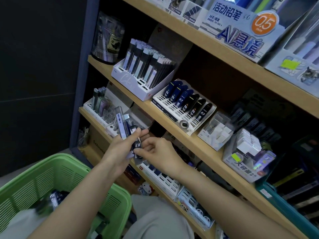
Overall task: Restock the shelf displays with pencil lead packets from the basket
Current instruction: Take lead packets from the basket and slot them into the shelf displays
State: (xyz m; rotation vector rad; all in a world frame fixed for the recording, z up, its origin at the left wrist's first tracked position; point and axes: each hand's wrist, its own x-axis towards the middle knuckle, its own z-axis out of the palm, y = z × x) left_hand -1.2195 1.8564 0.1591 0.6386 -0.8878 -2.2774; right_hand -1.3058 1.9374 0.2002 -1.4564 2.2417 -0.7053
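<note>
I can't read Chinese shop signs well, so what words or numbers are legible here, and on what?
"活动铅笔", "AI悬境", "0.5 mm": pencil box.
"ED": dark packet, pinched by right hand, among packets in left hand.
"S1357", "HB": white tray, front.
"Schneid", cut off: cardboard box.
Yellow sticker and other small print: too blurred.

A fan of slim lead packets [123,125], pale lilac and clear, stands upright in the left hand [119,150]. The right hand [158,152] pinches a navy packet [137,146] among them. The green basket [51,171] with slotted walls sits at lower left. On the middle shelf a white display [131,85] holds tall packets upright. Beside it, a slotted display [161,99] holds a row of navy and black ones.
</note>
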